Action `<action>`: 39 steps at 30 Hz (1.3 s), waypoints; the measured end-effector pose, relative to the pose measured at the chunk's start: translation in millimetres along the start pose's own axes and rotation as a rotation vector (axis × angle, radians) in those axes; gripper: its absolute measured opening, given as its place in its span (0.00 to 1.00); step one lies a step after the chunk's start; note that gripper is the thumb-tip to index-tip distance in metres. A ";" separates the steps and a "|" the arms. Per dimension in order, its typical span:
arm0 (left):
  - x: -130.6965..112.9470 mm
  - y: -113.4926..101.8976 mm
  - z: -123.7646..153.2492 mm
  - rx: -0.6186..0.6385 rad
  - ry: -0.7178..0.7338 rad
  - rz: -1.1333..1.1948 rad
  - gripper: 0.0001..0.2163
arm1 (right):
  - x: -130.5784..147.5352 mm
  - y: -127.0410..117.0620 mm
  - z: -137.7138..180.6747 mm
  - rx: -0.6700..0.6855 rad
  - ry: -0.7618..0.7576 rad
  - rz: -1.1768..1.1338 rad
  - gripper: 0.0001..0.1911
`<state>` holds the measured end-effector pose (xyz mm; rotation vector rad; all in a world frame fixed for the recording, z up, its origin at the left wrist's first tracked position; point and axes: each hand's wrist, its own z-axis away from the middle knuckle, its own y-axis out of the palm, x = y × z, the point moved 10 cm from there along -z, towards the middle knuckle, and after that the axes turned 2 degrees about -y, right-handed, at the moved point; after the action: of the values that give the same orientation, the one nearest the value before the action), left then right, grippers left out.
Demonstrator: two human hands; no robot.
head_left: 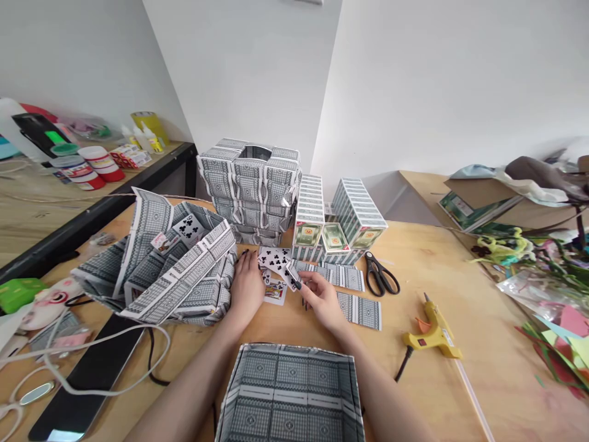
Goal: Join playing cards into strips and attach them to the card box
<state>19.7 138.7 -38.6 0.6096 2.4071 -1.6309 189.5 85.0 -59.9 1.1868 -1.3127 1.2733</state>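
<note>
My left hand [247, 286] lies palm down on loose playing cards [275, 291] near the table's middle, fingers spread beside a folded card sheet [175, 270]. My right hand [319, 299] pinches a clubs card [277, 260] by its corner, held face up just above the table. A box made of card backs [289, 393] stands close in front of me, between my forearms. More cards lie face down [354, 293] to the right of my right hand.
A tall card-built block [251, 184] and several card decks [338, 221] stand behind the hands. Black scissors [381, 276] and a yellow glue gun [432, 331] lie to the right. Cables and a dark tablet [87, 374] sit at the left; craft scraps [552, 307] fill the far right.
</note>
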 end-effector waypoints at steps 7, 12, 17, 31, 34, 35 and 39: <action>-0.1 -5.1 1.2 -0.005 -0.018 -0.031 0.19 | 0.0 0.1 0.5 0.001 0.001 0.000 0.19; 3.3 3.0 -0.5 0.018 0.000 -0.043 0.20 | -0.8 -0.2 -0.8 0.000 -0.008 0.008 0.19; 1.8 -5.3 -3.9 -0.009 0.003 0.012 0.18 | 1.1 -0.9 -1.0 0.001 -0.005 -0.020 0.19; -7.6 -49.4 9.2 -0.281 0.004 0.464 0.17 | -7.4 -9.5 -3.8 -0.126 0.013 0.123 0.21; -27.5 -45.8 12.8 -0.160 0.087 0.661 0.13 | -5.0 -10.0 -3.7 -0.127 -0.016 0.191 0.18; -29.2 -41.0 12.6 -0.110 0.058 0.758 0.13 | -4.7 -9.8 -3.5 -0.122 -0.020 0.198 0.17; -25.4 -12.9 8.9 0.080 -0.164 1.211 0.12 | -3.9 -10.6 -2.8 -0.124 -0.016 0.180 0.15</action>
<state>36.4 120.4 -21.9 1.4620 1.2878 -1.1087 200.4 88.0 -62.6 1.0122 -1.5161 1.2904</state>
